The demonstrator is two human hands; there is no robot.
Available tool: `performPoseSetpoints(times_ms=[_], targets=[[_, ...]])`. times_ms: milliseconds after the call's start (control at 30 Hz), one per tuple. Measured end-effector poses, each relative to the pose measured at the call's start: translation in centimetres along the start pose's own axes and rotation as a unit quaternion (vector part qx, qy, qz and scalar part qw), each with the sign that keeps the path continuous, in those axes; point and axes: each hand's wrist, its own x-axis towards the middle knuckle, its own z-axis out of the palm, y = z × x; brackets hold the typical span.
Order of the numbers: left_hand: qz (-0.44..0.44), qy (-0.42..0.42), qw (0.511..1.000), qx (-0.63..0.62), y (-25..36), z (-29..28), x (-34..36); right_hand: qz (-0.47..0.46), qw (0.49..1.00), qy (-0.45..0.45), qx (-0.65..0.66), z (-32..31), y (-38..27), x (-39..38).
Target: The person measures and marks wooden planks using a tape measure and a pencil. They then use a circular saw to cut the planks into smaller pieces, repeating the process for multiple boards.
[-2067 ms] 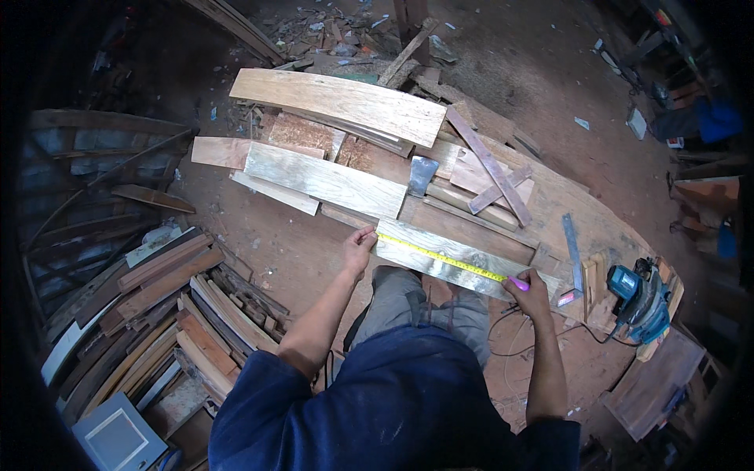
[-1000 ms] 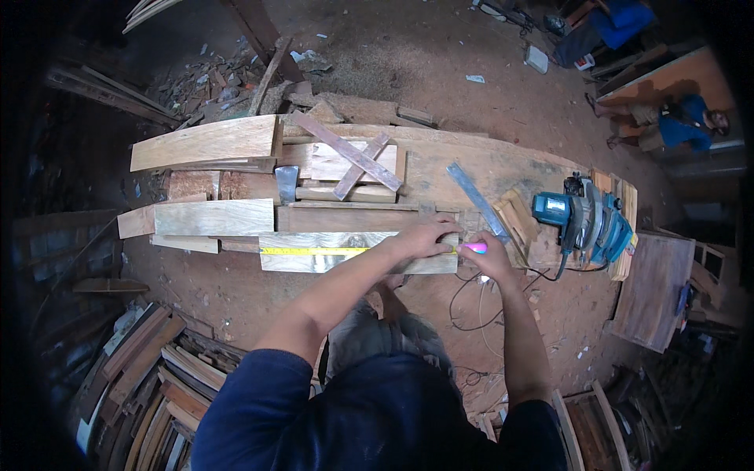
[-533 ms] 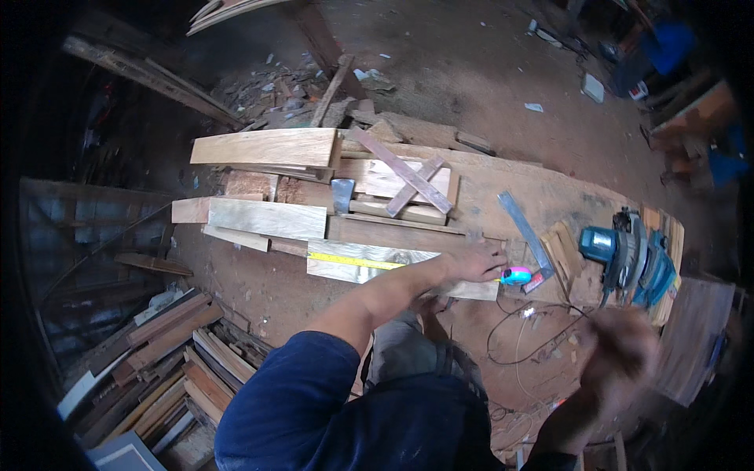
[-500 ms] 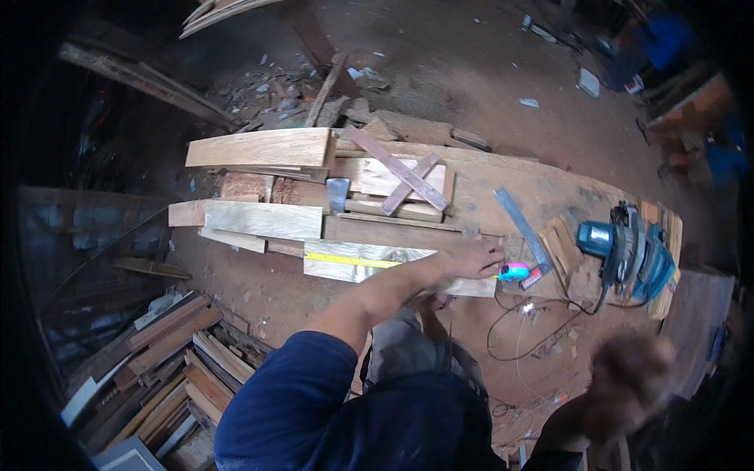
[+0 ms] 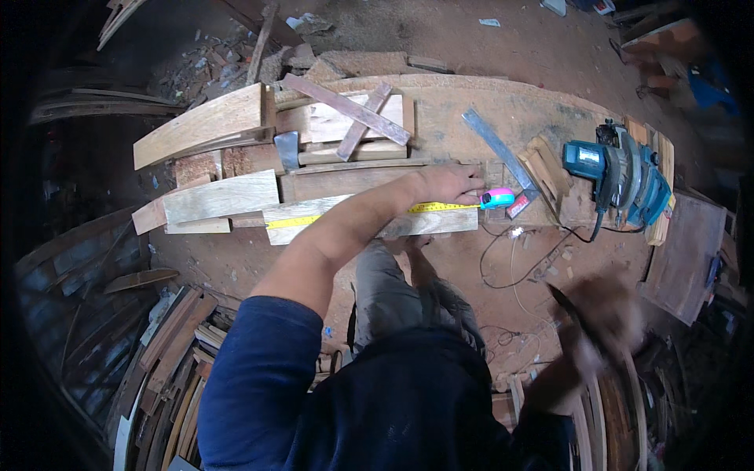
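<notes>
A yellow blade from a pink-and-blue tape measure point(image 5: 496, 198) lies along a pale wooden board point(image 5: 440, 224), which sits at the near edge of the bench. My left hand point(image 5: 454, 184) rests over the board beside the tape case, fingers stretched to the right; its thumb is hidden. Out to the right, away from the bench, my right hand point(image 5: 605, 318) is smeared by motion. It grips a dark, narrow, stick-like thing point(image 5: 577, 312) whose kind is too blurred to make out. A metal square point(image 5: 503, 153) lies just beyond the tape case.
A teal circular saw point(image 5: 620, 173) stands at the bench's right end, its cable looping down in front. Crossed wooden strips point(image 5: 357, 116), an axe head point(image 5: 287, 151) and stacked boards point(image 5: 224, 196) cover the left. Piled timber point(image 5: 169, 361) lies on the floor at lower left.
The view has shifted, so the bench sits higher and further left. My right hand has moved, and the dark narrow thing in it now shows. My left hand stays by the tape case.
</notes>
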Motion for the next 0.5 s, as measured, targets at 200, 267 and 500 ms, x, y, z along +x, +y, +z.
performPoseSetpoints(times_ms=[200,267,500], targets=[[-0.045,-0.037,0.997,-0.052,0.6,-0.8,0.4,0.240,0.858,-0.084,0.446,19.0,7.6,-2.1],[-0.050,-0.027,0.997,-0.057,0.4,-1.0,0.6,0.228,0.862,-0.066,0.449,23.1,9.7,-3.4],[-0.074,-0.025,0.996,-0.033,-0.7,0.5,1.4,0.190,0.882,-0.067,0.426,27.1,12.1,-3.8]])
